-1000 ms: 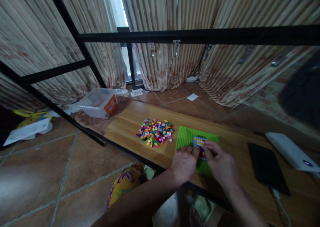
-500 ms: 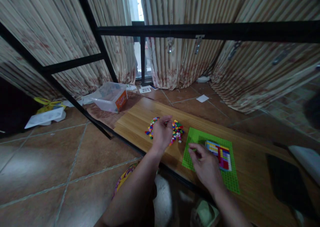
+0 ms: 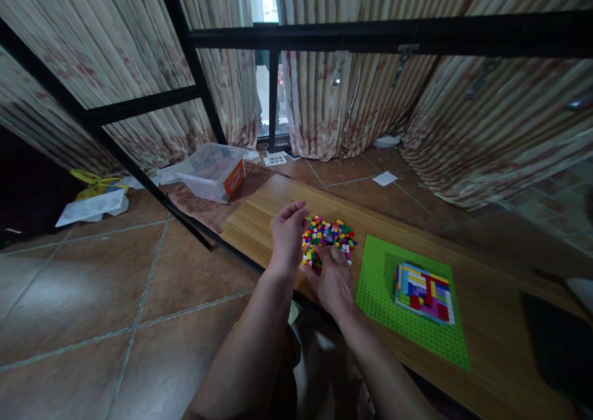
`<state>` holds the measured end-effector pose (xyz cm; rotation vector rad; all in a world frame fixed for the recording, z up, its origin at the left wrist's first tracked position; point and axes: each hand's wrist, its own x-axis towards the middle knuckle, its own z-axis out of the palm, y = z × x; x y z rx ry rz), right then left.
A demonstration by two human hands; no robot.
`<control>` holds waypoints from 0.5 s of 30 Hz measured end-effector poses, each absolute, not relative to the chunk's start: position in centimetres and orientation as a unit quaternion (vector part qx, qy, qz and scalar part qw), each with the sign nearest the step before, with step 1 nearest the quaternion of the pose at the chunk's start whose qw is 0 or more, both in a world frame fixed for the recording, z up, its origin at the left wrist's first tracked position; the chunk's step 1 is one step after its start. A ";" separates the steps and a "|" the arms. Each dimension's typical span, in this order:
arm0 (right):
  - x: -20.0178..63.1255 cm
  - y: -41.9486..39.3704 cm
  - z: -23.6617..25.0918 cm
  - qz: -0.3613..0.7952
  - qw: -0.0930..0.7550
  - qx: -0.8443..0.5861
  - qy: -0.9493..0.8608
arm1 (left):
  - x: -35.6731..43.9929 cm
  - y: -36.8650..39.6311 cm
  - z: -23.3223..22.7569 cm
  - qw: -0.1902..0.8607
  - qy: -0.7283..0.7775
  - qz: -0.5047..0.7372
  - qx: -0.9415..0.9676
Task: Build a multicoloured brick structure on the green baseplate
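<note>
A heap of small multicoloured building bricks (image 3: 331, 231) lies on the wooden table. My left hand (image 3: 286, 238) hovers at the heap's left side, fingers curled in towards the thumb; whatever they may hold is too small to make out. Over the near edge of the heap is my right hand (image 3: 331, 278), its thumb spread away from the fingers, which reach down to the bricks. To the right lies a green studded baseplate (image 3: 377, 284). On it sits a low block built of coloured bricks (image 3: 424, 293), which neither hand touches.
The wooden tabletop (image 3: 259, 213) runs diagonally, with a black metal frame (image 3: 139, 167) along and above it. A clear plastic bin (image 3: 206, 176) with an orange label stands beyond its left end. A dark flat object (image 3: 553, 333) lies at the right.
My right hand has moved left, from over the baseplate to the brick heap. My left hand has shifted to the heap's left side. The view has turned slightly.
</note>
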<state>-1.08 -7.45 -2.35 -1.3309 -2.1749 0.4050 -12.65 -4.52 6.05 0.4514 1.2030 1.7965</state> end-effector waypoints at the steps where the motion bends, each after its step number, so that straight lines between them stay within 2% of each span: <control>1: -1.0 -7.4 -2.4 0.148 0.273 -0.501 -0.808 | -12.7 -4.5 6.1 0.449 0.486 0.728 0.181; 10: 1.7 -6.3 -2.2 0.143 0.290 -0.544 -0.774 | -13.6 -4.6 6.0 0.436 0.484 0.737 0.179; 15: 0.8 -6.3 -2.4 0.122 0.293 -0.484 -0.816 | -13.7 -4.6 5.9 0.437 0.478 0.740 0.180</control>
